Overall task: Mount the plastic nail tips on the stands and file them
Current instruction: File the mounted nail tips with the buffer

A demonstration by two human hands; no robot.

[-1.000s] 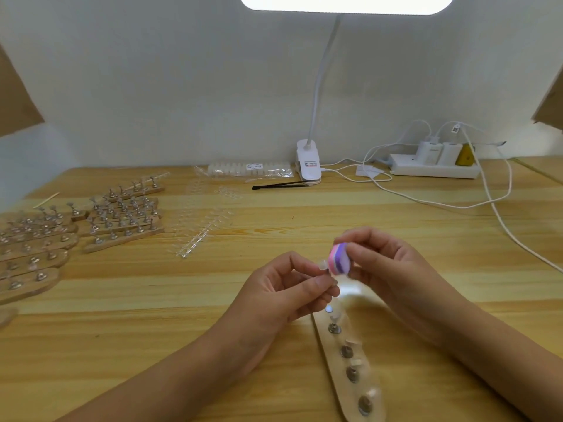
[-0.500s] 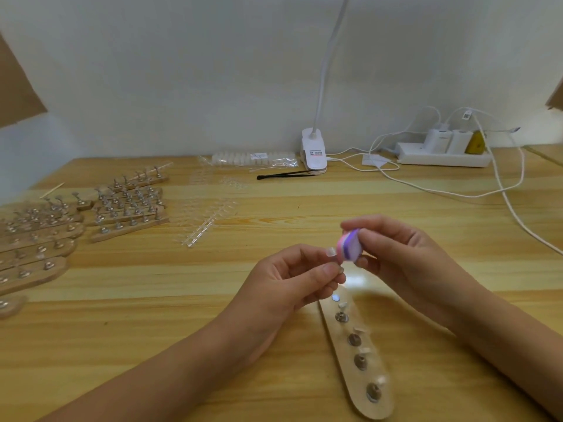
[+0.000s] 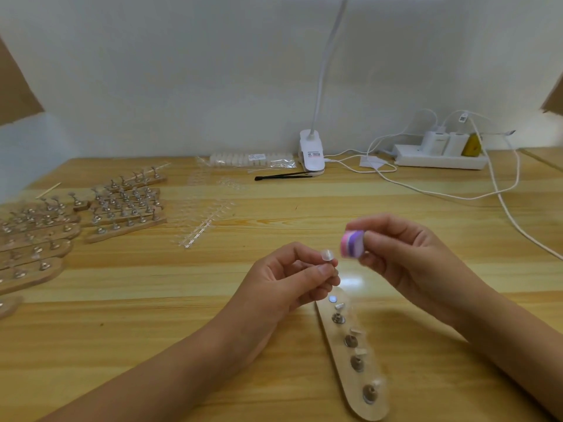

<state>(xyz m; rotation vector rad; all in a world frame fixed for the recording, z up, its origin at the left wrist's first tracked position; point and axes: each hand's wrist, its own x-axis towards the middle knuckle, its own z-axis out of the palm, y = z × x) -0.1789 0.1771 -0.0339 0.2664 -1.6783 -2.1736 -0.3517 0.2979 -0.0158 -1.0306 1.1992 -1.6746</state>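
My left hand (image 3: 292, 278) pinches a small stand with a clear plastic nail tip (image 3: 326, 255) on top, above the middle of the table. My right hand (image 3: 405, 260) grips a pink and purple file block (image 3: 352, 243) just right of the tip, a small gap apart from it. Below both hands a long wooden stand base (image 3: 341, 379) lies on the table. It carries several metal holders (image 3: 351, 341) with clear tips, and one bare magnet spot at its top end.
Several more wooden bases with metal holders (image 3: 122, 205) lie at the far left. Clear nail tip strips (image 3: 198, 233) lie in the middle. At the back stand a bag of tips (image 3: 253, 159), black tweezers (image 3: 283, 176), a clip lamp (image 3: 312, 150) and a power strip (image 3: 441, 156) with white cables.
The file block has come off the nail tip and moved slightly right and up. The view has tilted downward; the lamp head is out of frame.
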